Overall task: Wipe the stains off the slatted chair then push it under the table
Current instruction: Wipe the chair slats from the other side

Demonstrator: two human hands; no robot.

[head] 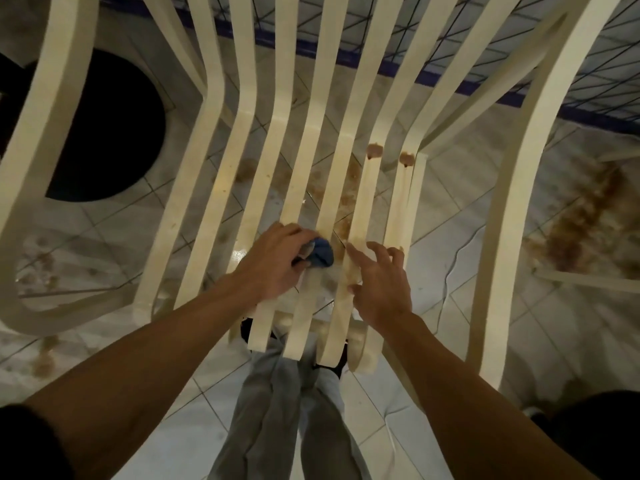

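The left hand (277, 261) grips a blue cloth (322, 254) on the chair (221, 174) slats, while the right hand (377, 282) rests open beside brown stains (374, 150).

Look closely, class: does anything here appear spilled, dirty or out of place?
Yes. Two brown blobs sit on the slatted chair's right-side slats, streaks running below them, and a brown spill spreads over the tiled floor beside it.

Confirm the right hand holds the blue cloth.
No: the left hand grips the blue cloth, the right hand lies open on the slats.
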